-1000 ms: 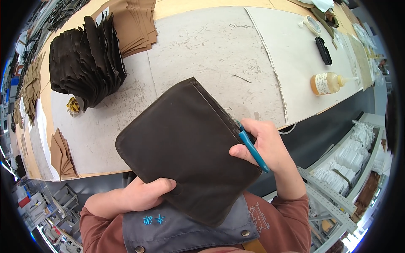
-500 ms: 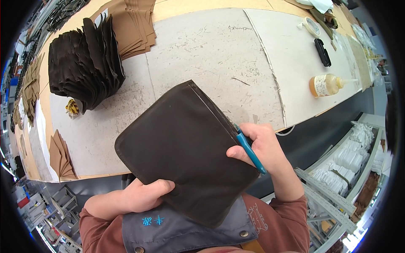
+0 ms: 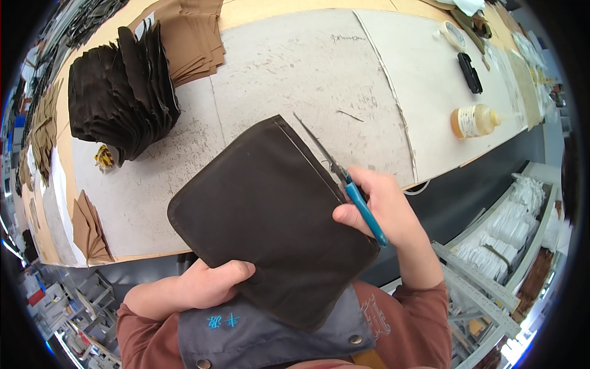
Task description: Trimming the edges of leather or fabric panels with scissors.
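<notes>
The dark brown layered piece [image 3: 270, 215] is held slantwise in front of the apron [image 3: 276, 344], its top corner out over the pale worktop [image 3: 270, 67]; I can't tell whether it touches the surface. The hands are well apart: the left hand [image 3: 221, 283] pinches the lower left border, thumb on top, likely to steady the piece, while the right hand [image 3: 384, 200] grips teal-handled scissors [image 3: 365, 212] and lays its thumb on the opposite side, perhaps so one hand can both support and handle the tool. That tilt seems to turn the long, slightly parted upper-right edge toward the blades, which run just beside it, their tip over bare worktop. There's generous room ahead, with the dark stack [image 3: 120, 92] off to the left and the amber bottle [image 3: 470, 122] and black tool [image 3: 469, 72] well out to the right. Nearer the body it's tighter, the piece's lower corner hanging close against the apron.
</notes>
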Demonstrator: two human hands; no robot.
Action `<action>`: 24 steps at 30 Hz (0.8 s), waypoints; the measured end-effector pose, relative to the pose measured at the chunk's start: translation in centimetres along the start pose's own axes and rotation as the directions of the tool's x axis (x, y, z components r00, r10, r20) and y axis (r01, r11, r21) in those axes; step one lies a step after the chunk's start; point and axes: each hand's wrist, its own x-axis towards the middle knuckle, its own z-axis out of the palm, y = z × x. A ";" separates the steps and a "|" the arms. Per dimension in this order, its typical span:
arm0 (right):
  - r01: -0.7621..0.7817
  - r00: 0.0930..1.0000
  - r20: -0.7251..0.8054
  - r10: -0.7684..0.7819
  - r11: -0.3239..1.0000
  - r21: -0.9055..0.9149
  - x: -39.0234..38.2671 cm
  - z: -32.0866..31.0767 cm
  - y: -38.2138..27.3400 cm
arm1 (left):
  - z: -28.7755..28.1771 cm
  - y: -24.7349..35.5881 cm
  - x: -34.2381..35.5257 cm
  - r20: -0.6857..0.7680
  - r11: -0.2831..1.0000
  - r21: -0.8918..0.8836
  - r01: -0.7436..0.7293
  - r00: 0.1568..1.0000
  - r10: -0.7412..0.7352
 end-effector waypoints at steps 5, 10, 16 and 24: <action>-0.097 0.987 -0.134 0.090 0.994 -0.047 0.6 -1.7 -0.6 | -2.1 -1.3 -0.6 -0.086 0.936 0.324 -0.139 0.981 0.176; -0.245 0.932 -0.313 0.183 0.954 -0.173 1.2 -3.0 -0.8 | -0.9 -1.2 -0.2 -0.104 0.960 -0.169 -0.222 0.973 0.206; -0.398 0.827 -0.516 0.221 0.880 -0.261 2.0 -3.2 1.0 | -1.2 -1.3 -0.9 -0.092 0.946 -0.175 -0.274 0.961 0.262; -0.130 0.942 -0.328 0.075 0.980 -0.149 0.8 -1.7 -1.0 | -2.1 -1.6 -1.4 -0.081 0.944 -0.188 -0.271 0.962 0.260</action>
